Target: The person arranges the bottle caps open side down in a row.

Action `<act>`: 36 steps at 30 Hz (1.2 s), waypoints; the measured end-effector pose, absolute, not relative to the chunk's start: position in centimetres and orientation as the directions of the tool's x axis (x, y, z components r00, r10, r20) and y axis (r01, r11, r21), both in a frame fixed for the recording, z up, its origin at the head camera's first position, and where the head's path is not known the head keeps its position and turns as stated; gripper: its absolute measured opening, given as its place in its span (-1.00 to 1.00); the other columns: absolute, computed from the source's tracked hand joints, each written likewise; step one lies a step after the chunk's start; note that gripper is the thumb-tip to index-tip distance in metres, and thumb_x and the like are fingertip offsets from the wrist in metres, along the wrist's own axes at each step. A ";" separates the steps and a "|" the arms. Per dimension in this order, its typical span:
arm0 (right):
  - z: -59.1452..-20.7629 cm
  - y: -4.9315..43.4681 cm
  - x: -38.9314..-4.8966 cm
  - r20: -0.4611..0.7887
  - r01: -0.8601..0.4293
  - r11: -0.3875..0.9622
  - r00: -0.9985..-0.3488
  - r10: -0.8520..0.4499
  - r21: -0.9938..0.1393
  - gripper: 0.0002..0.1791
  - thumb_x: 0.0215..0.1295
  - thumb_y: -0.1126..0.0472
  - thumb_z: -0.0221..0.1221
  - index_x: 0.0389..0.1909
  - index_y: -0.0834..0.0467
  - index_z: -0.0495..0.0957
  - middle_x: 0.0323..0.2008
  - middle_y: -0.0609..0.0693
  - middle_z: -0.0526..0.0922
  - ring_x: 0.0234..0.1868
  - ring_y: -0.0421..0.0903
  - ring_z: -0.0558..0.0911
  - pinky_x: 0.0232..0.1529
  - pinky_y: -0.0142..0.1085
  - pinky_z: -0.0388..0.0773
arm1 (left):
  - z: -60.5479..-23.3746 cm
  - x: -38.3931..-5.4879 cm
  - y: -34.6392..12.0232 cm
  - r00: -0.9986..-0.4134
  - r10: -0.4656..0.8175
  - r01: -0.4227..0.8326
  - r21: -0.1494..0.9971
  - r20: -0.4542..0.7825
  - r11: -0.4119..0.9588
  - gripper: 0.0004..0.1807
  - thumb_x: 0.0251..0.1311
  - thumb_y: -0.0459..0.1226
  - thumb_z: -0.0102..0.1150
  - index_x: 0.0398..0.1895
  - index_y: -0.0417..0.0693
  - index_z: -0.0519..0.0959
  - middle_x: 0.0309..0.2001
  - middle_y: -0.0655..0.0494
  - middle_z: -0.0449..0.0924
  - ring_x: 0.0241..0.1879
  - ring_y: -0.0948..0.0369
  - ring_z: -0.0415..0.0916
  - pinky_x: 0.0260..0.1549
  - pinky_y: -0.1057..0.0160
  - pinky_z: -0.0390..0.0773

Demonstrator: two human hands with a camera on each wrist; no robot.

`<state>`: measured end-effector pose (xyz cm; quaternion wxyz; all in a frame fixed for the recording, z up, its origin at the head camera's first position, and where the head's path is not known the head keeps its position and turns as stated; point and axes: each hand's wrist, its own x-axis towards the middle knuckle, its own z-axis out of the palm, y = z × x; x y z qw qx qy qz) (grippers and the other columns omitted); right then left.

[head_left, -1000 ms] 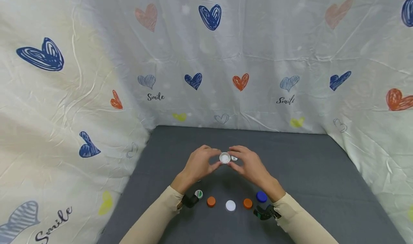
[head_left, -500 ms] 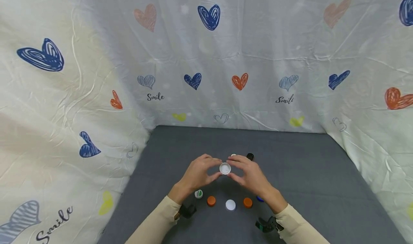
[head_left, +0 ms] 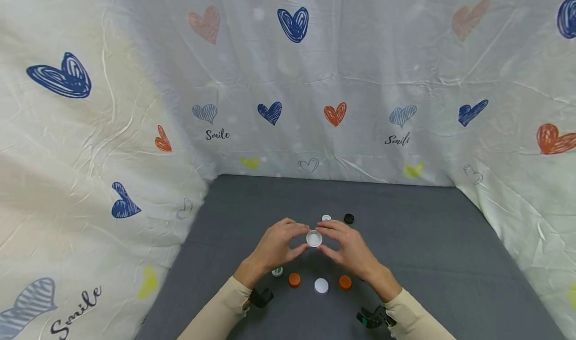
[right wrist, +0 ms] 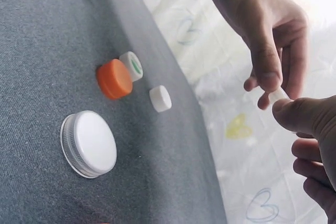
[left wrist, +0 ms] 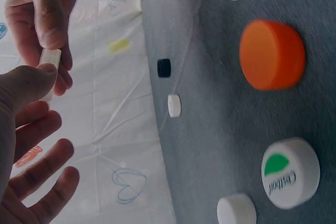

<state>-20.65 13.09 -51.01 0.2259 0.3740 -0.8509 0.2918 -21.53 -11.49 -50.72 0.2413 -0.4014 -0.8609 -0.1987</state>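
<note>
A small white bottle cap is held up above the table, its hollow side toward the head camera. My left hand pinches its left edge between thumb and fingers. From the opposite side my right hand pinches it too. Both wrist views show the cap's ridged edge between the two thumbs; fingers cover much of it there. In the left wrist view, the left hand's other fingers spread loosely apart.
On the grey table, orange caps, a wide white cap and a green-marked white cap lie nearer the body. A white cap and a black cap lie beyond the hands. Heart-printed cloth hangs behind.
Both hands have drawn back toward the body with the white bottle cap between them. The black cap has come into sight behind them, while the right forearm now hides the blue cap.
</note>
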 end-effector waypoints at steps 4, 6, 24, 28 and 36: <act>-50.7 13.3 -20.7 0.598 -0.761 0.543 -0.632 -0.494 -0.356 -0.48 0.07 0.13 0.51 0.09 0.15 0.68 0.12 0.04 0.67 0.16 -0.02 0.63 0.08 -0.05 0.62 | -50.7 -21.4 -11.5 -0.528 0.599 0.790 0.088 0.602 0.607 -0.45 0.03 -0.10 0.54 0.14 0.03 0.66 0.08 0.18 0.70 -0.03 0.23 0.58 -0.01 0.24 0.62; -50.6 13.5 -20.7 0.590 -0.752 0.539 -0.646 -0.484 -0.381 -0.49 0.09 0.12 0.50 0.09 0.15 0.68 0.12 0.02 0.66 0.16 -0.03 0.63 0.09 -0.07 0.62 | -50.7 -21.5 -11.4 -0.496 0.604 0.797 0.051 0.623 0.602 -0.43 0.01 -0.13 0.56 0.15 0.03 0.65 0.10 0.18 0.69 -0.03 0.22 0.57 -0.02 0.25 0.61; -49.9 13.7 -20.3 0.483 -0.647 0.495 -0.763 -0.430 -0.580 -0.65 0.34 -0.04 0.30 0.12 -0.14 0.66 0.11 -0.21 0.67 0.21 -0.14 0.61 0.17 -0.04 0.57 | -50.8 -21.7 -11.2 -0.391 0.546 0.847 0.059 0.741 0.528 -0.62 0.10 -0.25 0.49 0.02 -0.01 0.71 -0.02 0.18 0.74 -0.11 0.22 0.61 -0.11 0.28 0.62; -49.9 13.9 -20.4 0.552 -0.686 0.497 -0.725 -0.412 -0.531 -0.61 0.26 0.05 0.38 0.11 -0.07 0.67 0.11 -0.13 0.68 0.17 -0.10 0.63 0.11 -0.04 0.60 | -50.8 -21.6 -11.2 -0.487 0.479 0.825 0.203 0.731 0.528 -0.72 0.20 -0.21 0.41 -0.02 0.00 0.72 -0.09 0.19 0.75 -0.14 0.26 0.61 -0.12 0.29 0.64; -49.9 14.0 -20.6 0.690 -0.807 0.495 -0.558 -0.461 -0.322 -0.38 0.02 0.19 0.53 0.17 0.09 0.63 0.14 0.04 0.65 0.19 0.00 0.59 0.26 -0.37 0.44 | -50.9 -21.3 -11.2 -0.712 0.385 0.701 0.567 0.588 0.432 -0.85 0.29 -0.16 0.33 -0.15 0.03 0.75 -0.24 0.22 0.76 -0.30 0.30 0.64 -0.34 0.21 0.68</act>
